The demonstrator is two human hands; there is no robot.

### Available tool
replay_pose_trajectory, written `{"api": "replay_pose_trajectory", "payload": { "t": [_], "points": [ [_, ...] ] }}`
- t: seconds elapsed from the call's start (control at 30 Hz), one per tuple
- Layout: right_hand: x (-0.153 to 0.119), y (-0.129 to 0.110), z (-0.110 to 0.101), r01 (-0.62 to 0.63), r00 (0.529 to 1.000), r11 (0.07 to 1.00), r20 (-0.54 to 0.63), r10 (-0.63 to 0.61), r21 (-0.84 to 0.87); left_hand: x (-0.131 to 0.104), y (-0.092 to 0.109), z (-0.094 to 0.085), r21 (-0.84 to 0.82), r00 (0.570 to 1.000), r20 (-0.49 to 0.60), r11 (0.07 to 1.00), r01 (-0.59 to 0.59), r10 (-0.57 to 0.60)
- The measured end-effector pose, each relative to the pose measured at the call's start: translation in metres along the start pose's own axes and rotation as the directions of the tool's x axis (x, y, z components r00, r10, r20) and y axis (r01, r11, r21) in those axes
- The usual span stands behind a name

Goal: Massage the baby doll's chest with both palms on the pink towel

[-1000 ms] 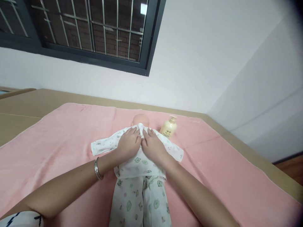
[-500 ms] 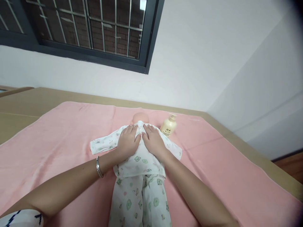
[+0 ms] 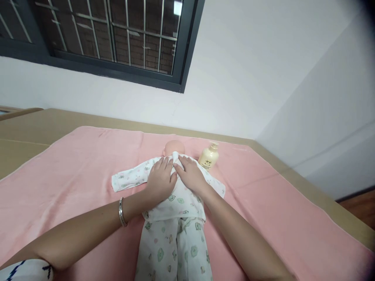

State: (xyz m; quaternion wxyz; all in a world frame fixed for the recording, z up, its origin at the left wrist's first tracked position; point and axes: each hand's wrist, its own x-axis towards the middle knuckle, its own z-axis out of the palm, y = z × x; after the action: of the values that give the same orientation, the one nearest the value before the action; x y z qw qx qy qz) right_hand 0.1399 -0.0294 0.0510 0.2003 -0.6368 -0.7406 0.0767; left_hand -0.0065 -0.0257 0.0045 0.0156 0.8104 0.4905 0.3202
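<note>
doll (image 3: 183, 199) lies on the pink blanket (image 3: 84, 168), head (image 3: 174, 147) toward the far wall (image 3: 228, 97), and i can see the left hand (image 3: 160, 178) and the right hand (image 3: 191, 175) resting flat and unclenched on its shirt (image 3: 175, 212), fingers outstretched, thumbs close together, while a bottle (image 3: 208, 157) sits to the right of its head.

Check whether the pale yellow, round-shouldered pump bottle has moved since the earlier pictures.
No: the bottle shows no visible shift against the dark rectangular window frame.
</note>
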Motion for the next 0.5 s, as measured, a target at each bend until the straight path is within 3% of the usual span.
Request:
{"api": "replay_pose_trajectory", "payload": {
  "t": [0.5],
  "points": [
    [0.0046,0.0060,-0.0015,0.095,0.993,0.985,-0.084,-0.084,0.144,0.0007,0.0014,-0.0022,-0.003,1.000,0.010,1.000,-0.004,0.004]
  ]
}}
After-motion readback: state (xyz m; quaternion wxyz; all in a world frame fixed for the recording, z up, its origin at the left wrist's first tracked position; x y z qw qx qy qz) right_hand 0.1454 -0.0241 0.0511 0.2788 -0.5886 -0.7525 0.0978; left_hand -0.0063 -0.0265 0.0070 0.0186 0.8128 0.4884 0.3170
